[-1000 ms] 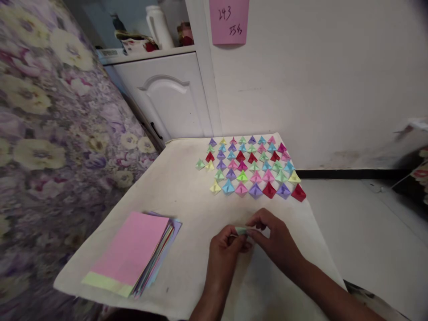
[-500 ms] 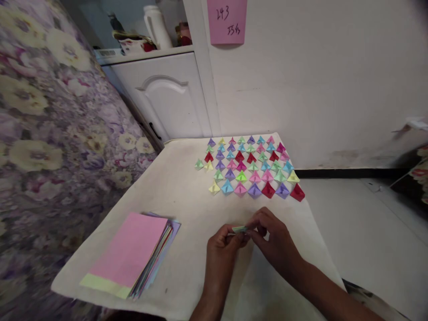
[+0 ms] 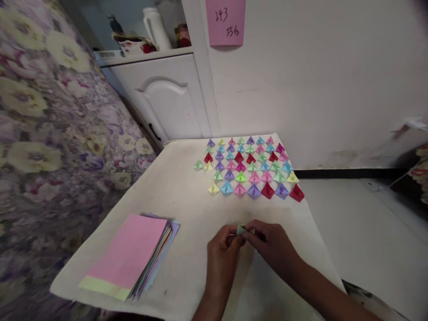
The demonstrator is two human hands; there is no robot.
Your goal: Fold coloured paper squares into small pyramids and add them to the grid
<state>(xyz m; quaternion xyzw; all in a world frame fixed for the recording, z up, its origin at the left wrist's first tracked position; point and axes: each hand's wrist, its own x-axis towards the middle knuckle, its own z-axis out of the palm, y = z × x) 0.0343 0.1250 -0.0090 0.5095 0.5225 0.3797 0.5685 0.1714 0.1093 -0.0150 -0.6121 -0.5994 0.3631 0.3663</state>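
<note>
Over the cream tabletop (image 3: pixel 160 187), left hand (image 3: pixel 221 247) and right hand (image 3: pixel 273 240) pinch one small green folded paper (image 3: pixel 240 229), presumably to steady it

Right hand (image 3: pixel 272 240) has dipped; green paper (image 3: pixel 240 229) now looks triangular.

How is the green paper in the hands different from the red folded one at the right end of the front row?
The green paper is pale, while the red paper is dark. The left hand and right hand pinch the green paper; the red paper lies on the table. The green paper is partly hidden; nothing covers the red paper. Both are small papers.
</note>
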